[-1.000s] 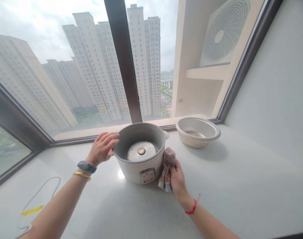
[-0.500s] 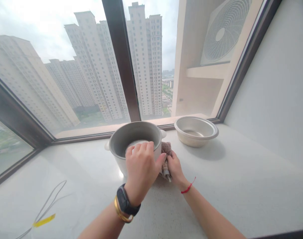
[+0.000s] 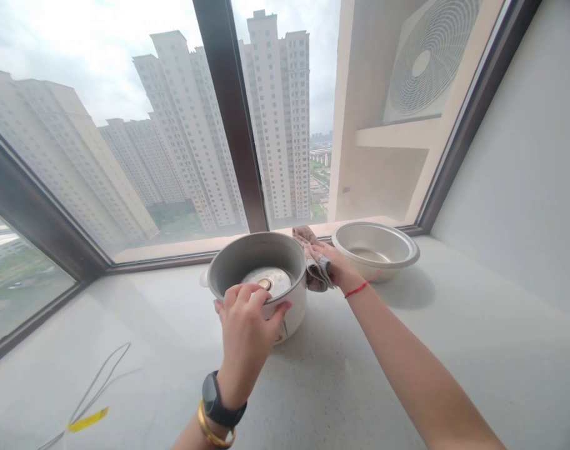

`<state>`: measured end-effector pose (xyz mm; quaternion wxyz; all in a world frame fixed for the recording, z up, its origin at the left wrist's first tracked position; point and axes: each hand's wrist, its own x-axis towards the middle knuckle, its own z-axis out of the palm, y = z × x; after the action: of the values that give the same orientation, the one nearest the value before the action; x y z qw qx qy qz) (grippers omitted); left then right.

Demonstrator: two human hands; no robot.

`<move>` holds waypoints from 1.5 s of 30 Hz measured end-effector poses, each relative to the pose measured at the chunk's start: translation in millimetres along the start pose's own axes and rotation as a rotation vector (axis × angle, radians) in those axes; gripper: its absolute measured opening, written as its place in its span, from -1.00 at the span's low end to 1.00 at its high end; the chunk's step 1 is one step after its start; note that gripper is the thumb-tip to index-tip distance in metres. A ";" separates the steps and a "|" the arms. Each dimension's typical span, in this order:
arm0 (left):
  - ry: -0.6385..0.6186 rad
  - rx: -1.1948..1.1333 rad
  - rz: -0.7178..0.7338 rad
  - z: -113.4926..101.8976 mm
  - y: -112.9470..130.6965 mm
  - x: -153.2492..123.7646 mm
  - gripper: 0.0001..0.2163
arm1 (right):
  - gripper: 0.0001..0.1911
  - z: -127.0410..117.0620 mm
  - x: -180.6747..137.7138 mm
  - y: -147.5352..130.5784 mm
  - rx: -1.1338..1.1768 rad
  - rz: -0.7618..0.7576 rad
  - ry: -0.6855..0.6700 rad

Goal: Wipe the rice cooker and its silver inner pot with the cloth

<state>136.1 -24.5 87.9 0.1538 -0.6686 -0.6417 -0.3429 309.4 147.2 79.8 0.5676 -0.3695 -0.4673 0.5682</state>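
Observation:
A white rice cooker body (image 3: 295, 312) stands upright on the white sill, its lid off. Inside it a round heating plate with a small centre button (image 3: 266, 282) shows. My left hand (image 3: 247, 319) grips the near rim, fingers over the edge and thumb along the outside. In my right hand (image 3: 334, 262) is a folded checked cloth (image 3: 315, 265), held against the cooker's right side near the top. The cloth covers the handle on that side. The silver inner pot (image 3: 374, 247) rests just beyond my right hand and has nothing in it.
A window with dark frames (image 3: 235, 119) rises behind the cooker. At the lower left a thin grey cable (image 3: 95, 390) with a yellow tag (image 3: 87, 419) lies on the white sill (image 3: 172, 350). A pale wall (image 3: 519, 187) bounds the right side.
My right hand has moved the cloth up and away along the cooker's right side. My left hand has slid left and down on the rim, uncovering the heating plate.

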 end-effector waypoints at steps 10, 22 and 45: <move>-0.152 -0.464 0.406 -12.7 -90.3 48.8 -0.80 | -0.68 0.7 -68.9 -2.7 0.116 0.064 0.130; -0.603 -0.280 0.487 -44.8 -145.7 72.3 -0.92 | -0.52 38.2 -199.5 45.5 0.131 0.013 0.367; 0.159 0.097 0.526 3.2 -3.5 16.6 -0.77 | -0.72 -17.3 -184.3 54.0 0.329 -0.159 0.664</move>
<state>132.6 -9.5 95.7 0.3192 -0.7751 -0.4474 -0.3116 324.9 -29.1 3.1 0.7821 -0.4002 -0.1877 0.4392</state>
